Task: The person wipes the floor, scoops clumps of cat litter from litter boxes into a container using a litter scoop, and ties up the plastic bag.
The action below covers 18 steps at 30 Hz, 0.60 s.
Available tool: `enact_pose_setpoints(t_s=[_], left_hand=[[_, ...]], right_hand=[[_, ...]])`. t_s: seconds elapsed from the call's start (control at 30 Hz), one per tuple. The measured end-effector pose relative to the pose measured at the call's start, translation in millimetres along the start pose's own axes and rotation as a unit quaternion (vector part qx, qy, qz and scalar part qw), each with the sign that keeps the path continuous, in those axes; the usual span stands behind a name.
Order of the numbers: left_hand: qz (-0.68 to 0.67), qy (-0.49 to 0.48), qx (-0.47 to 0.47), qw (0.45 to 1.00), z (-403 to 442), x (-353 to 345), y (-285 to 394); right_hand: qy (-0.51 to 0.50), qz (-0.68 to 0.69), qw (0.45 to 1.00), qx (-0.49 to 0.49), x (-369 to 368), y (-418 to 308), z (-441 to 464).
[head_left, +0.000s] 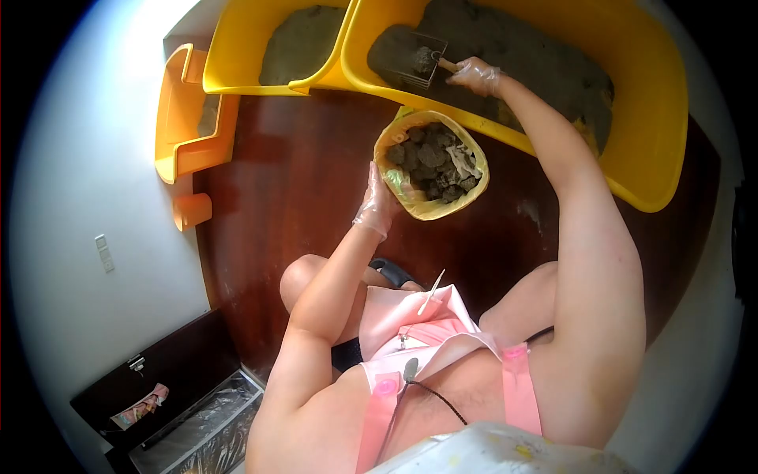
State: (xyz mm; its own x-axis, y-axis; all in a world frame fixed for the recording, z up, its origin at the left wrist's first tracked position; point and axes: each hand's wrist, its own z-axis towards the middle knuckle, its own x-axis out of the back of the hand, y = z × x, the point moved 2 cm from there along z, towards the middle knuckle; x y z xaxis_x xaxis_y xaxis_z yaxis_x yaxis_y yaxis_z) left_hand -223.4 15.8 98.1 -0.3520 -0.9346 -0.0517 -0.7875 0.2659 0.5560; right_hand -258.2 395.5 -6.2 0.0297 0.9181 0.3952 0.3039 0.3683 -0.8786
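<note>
My right hand point(477, 77), in a clear plastic glove, is closed around the handle of a wire litter scoop point(409, 65). The scoop's basket lies over the grey litter point(489, 39) in a large yellow litter box point(651, 150), with a clump in it. My left hand point(377, 199), gloved too, grips the left side of a small waste bin point(434, 212) with a pale yellow bag lining. Dark grey clumps point(433, 156) and some crumpled pale material fill much of the bin. The bin is just in front of the box.
A second yellow litter box point(229, 67) with grey litter adjoins on the left. An orange box part point(178, 158) and an orange cup-like piece point(193, 212) stand by the white wall. The dark red floor point(284, 182) extends around my knees. A dark open case point(158, 379) lies lower left.
</note>
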Motion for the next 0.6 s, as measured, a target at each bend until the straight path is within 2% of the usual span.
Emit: enact_pose_setpoints(t_s=[0.27, 0.47, 0.57, 0.6], left_hand=[[-0.041, 0.013, -0.005, 0.999, -2, -6, 4], [-0.043, 0.049, -0.017, 0.998, -11, -14, 0], [0.035, 0.107, -0.014, 0.994, -12, -15, -13], [0.026, 0.094, -0.03, 0.995, -9, -13, -25]], right_hand=[[0.135, -0.178, 0.975, -0.012, 17, -15, -24], [0.136, -0.219, 0.965, -0.046, 25, -8, -38], [0.094, -0.265, 0.956, -0.087, 33, -28, -53], [0.1, -0.257, 0.958, -0.075, 34, -25, -55]])
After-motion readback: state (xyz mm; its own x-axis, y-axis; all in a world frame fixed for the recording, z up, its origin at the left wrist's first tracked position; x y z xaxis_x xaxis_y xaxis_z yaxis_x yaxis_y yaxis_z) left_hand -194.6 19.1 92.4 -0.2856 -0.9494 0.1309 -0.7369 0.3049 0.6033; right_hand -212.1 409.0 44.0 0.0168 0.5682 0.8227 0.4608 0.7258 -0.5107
